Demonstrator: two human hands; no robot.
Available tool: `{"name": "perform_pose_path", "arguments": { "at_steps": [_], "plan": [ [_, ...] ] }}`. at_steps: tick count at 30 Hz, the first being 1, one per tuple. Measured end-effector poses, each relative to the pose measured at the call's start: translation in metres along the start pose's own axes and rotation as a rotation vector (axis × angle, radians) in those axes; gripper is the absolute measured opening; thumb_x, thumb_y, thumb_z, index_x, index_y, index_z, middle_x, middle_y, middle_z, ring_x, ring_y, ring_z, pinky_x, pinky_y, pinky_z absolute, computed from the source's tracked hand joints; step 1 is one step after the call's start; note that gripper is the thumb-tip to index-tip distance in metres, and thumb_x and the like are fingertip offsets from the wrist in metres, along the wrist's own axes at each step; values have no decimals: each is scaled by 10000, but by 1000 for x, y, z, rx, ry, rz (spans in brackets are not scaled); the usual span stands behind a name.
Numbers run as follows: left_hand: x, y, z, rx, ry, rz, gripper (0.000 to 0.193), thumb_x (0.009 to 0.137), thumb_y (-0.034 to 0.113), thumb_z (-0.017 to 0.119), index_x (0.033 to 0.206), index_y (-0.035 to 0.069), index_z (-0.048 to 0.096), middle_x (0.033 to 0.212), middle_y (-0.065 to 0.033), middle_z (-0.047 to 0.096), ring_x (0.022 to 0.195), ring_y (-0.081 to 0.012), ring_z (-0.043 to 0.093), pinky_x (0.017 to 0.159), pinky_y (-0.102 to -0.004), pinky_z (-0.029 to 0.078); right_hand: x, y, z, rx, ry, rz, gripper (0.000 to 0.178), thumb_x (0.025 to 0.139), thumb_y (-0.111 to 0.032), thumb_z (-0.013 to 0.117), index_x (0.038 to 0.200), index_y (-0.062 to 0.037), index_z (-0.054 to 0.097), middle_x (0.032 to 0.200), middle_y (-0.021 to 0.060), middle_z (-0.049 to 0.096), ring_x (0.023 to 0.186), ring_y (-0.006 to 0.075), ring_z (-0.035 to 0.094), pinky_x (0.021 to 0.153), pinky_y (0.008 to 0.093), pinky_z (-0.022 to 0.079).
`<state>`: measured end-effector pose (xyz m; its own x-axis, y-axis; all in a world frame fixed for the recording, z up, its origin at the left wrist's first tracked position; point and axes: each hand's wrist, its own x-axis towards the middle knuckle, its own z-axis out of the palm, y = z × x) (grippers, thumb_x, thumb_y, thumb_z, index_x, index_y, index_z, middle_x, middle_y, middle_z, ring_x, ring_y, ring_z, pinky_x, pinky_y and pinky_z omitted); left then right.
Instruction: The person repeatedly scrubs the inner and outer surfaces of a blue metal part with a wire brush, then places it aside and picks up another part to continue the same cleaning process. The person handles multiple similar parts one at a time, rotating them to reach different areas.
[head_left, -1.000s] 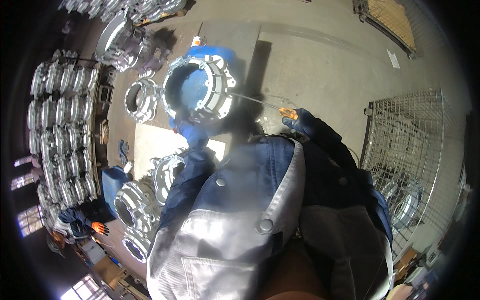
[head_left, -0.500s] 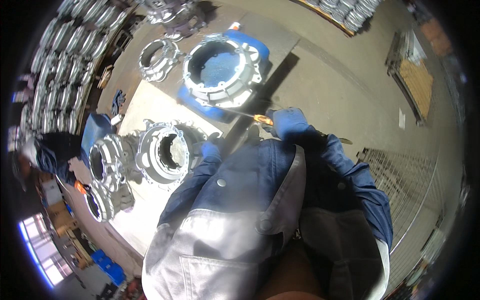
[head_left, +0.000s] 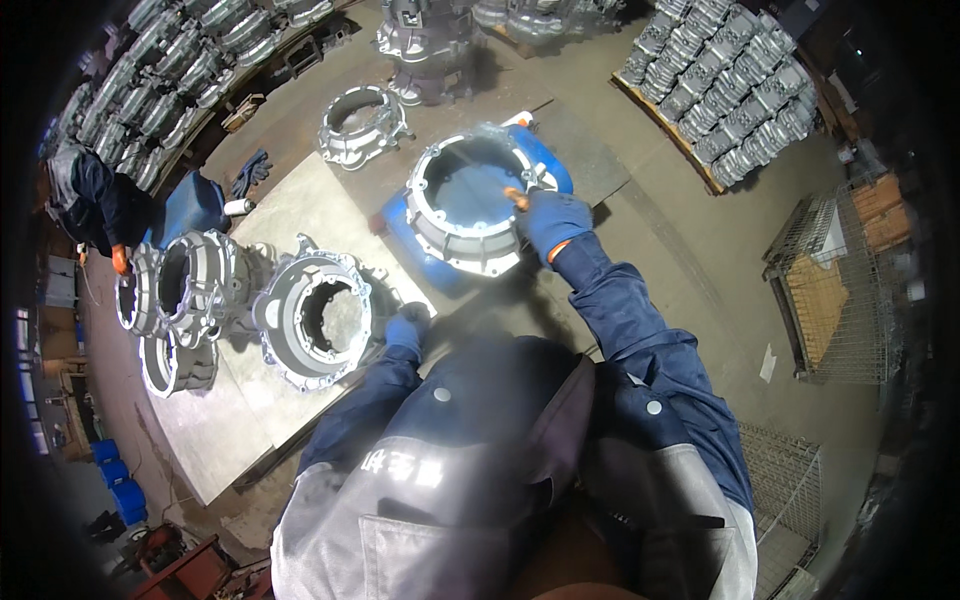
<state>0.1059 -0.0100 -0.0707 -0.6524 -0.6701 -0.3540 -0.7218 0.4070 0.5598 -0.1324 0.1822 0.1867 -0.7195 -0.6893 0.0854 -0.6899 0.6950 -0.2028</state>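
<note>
While my right hand (head_left: 558, 222), in a blue glove, is closed around an orange handle (head_left: 515, 198) over the right side of a silvery ring-shaped casting (head_left: 470, 240), my left hand (head_left: 405, 330) is just beside a second casting (head_left: 283, 318); from my view I cannot tell whether it grips anything. I see the hands well apart. That first casting rests, opening upward, on a blue support (head_left: 548, 168) near a pale board (head_left: 240, 440), ahead of me. Leftward, a co-worker (head_left: 100, 195) is beside a blue container (head_left: 190, 207).
</note>
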Motion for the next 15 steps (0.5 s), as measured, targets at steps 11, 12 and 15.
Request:
{"name": "perform_pose_path", "arguments": {
  "at_steps": [11, 12, 15],
  "plan": [
    [98, 113, -92, -1281, 30, -100, 266, 911, 196, 569, 1077, -9, 601, 828, -112, 635, 676, -219, 616, 576, -314, 526, -90, 65, -55, 135, -533, 293, 383, 804, -447, 659, 987, -111, 650, 785, 154, 663, 728, 352, 637, 639, 425, 495],
    [103, 123, -96, -1324, 36, -98, 275, 914, 201, 562, 1087, -10, 595, 841, -121, 632, 684, -226, 617, 579, -317, 529, -91, 65, -62, 153, -508, 249, 385, 802, -447, 661, 987, -109, 650, 784, 155, 663, 723, 354, 633, 637, 421, 494],
    [127, 159, -110, -1586, -122, -13, 342, 927, 238, 490, 1142, -19, 557, 942, -183, 604, 701, -288, 620, 595, -347, 551, -74, 56, -74, 269, -453, 96, 393, 790, -446, 670, 994, -110, 650, 814, 163, 666, 746, 363, 633, 657, 423, 497]
  ]
}}
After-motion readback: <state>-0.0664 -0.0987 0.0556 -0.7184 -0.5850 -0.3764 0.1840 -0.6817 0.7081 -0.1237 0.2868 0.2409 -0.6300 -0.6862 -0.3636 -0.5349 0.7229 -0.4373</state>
